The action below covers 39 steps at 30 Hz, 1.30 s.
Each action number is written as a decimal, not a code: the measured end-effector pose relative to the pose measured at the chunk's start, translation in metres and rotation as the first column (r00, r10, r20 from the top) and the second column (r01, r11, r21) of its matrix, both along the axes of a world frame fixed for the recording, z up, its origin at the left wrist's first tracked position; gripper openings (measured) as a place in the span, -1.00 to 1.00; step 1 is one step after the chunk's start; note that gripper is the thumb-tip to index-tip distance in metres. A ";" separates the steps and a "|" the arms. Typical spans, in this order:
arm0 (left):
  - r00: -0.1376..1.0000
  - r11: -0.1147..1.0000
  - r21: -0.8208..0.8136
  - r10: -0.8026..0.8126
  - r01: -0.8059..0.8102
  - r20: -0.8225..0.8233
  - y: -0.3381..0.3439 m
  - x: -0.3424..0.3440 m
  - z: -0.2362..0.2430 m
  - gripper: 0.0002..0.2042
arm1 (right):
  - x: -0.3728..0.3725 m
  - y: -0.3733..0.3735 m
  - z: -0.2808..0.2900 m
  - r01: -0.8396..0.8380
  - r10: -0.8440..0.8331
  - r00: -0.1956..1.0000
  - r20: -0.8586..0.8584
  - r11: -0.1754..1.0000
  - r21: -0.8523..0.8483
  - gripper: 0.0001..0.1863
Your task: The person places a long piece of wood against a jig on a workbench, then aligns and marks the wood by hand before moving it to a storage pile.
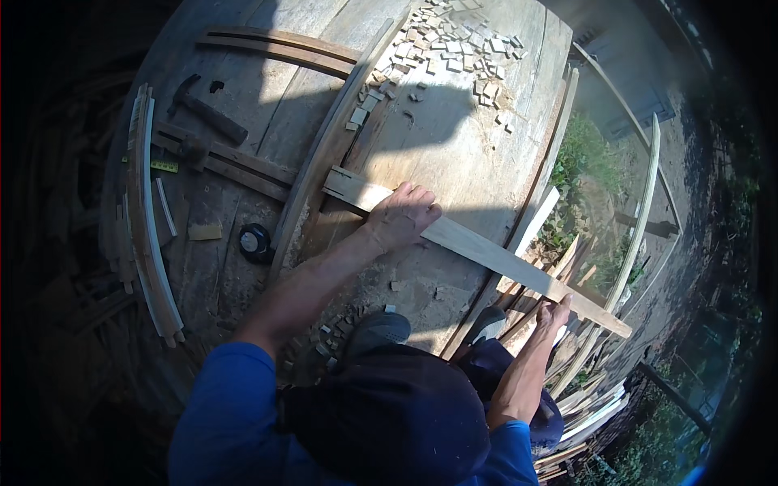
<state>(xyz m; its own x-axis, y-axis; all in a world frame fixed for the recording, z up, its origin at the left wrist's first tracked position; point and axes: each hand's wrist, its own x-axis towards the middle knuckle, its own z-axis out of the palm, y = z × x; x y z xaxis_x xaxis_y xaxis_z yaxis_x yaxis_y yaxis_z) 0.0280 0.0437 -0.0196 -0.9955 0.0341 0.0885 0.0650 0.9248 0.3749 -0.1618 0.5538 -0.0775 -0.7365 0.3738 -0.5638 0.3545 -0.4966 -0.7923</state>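
Note:
A long pale wooden board (502, 259) lies diagonally before me, with narrow slots cut in its left end, which meets a long grey wooden beam (324, 154). My left hand (403, 215) is closed on the board a little right of that end, fingers over its far edge. My right hand (552, 312) grips it toward its right end. A black round tape measure (255, 241) lies left of the beam.
A hammer (207, 113), paired rails (275, 50) and stacked slats (150, 227) lie at left. Several small wood offcuts (454, 57) are scattered ahead. My feet (377, 332) are on the dusty planks. Long strips (644, 211) and weeds (583, 154) are at right.

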 end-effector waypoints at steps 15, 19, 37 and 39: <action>0.994 0.997 0.015 -0.073 0.072 0.076 -0.018 -0.024 0.008 -0.40 | -0.012 -0.033 0.012 0.011 -0.014 0.999 0.041 0.998 0.064 -0.58; 0.995 0.998 0.003 -0.064 0.064 0.075 -0.019 -0.027 0.004 -0.39 | -0.020 -0.033 0.006 -0.040 0.032 0.997 0.073 0.992 0.117 -0.58; 0.996 0.996 -0.024 -0.087 0.087 -0.008 -0.035 -0.066 0.006 -0.36 | -0.068 -0.027 -0.004 -0.066 0.065 0.998 0.023 0.997 0.027 -0.56; 0.995 0.995 -0.029 -0.095 0.095 -0.005 -0.036 -0.073 0.010 -0.35 | -0.072 -0.021 -0.003 -0.084 0.082 0.996 0.048 0.995 0.051 -0.55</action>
<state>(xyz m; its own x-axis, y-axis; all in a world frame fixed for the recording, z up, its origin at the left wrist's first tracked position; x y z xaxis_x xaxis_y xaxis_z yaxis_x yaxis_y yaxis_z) -0.0452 0.0078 -0.0097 -0.9871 0.1310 0.0920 0.1551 0.9249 0.3473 -0.2340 0.5332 -0.0807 -0.7402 0.3427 -0.5786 0.4290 -0.4220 -0.7987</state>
